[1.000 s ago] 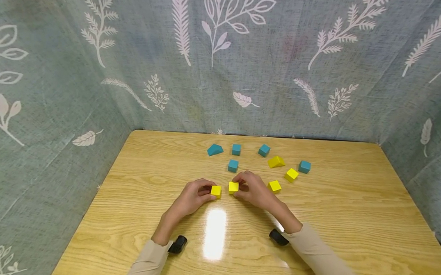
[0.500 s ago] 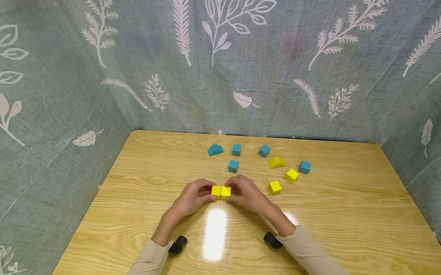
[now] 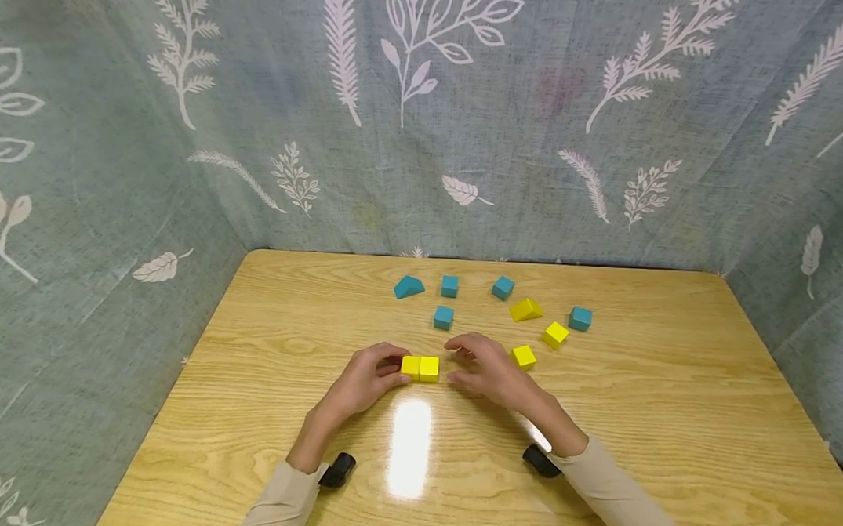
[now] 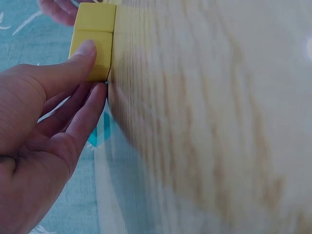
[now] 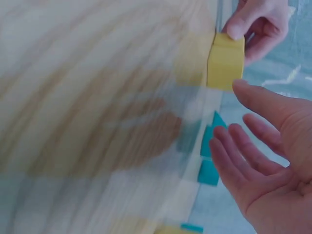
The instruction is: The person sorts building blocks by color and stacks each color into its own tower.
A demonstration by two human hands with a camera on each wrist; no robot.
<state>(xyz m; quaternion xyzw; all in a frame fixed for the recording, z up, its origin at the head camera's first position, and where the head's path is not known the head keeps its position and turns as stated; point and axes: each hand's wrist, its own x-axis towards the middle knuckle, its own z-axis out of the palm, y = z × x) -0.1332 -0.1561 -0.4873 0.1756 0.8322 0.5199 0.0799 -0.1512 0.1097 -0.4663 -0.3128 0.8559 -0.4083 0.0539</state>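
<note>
Two yellow cubes sit side by side, faces touching, on the wooden table. My left hand (image 3: 365, 377) pinches the left yellow cube (image 3: 411, 367) between thumb and fingers; the left wrist view shows the thumb (image 4: 84, 54) on its near face. Just right of the pair, my right hand (image 3: 491, 368) is apart from the right yellow cube (image 3: 429, 369), its thumb and fingers spread with nothing between them. In the right wrist view that cube (image 5: 225, 68) lies beyond the thumb tip.
Behind the hands are several blue cubes (image 3: 443, 318), a blue wedge-like block (image 3: 409, 287) and a yellow triangular block (image 3: 527, 309). Two more yellow cubes, one nearer (image 3: 523, 357) and one farther (image 3: 556, 335), lie by the right hand. A patterned curtain (image 3: 369, 174) borders the table (image 3: 285, 304).
My right hand brought its yellow cube left against the other one, then let go and drew back to the right. The left hand has kept its hold in place.
</note>
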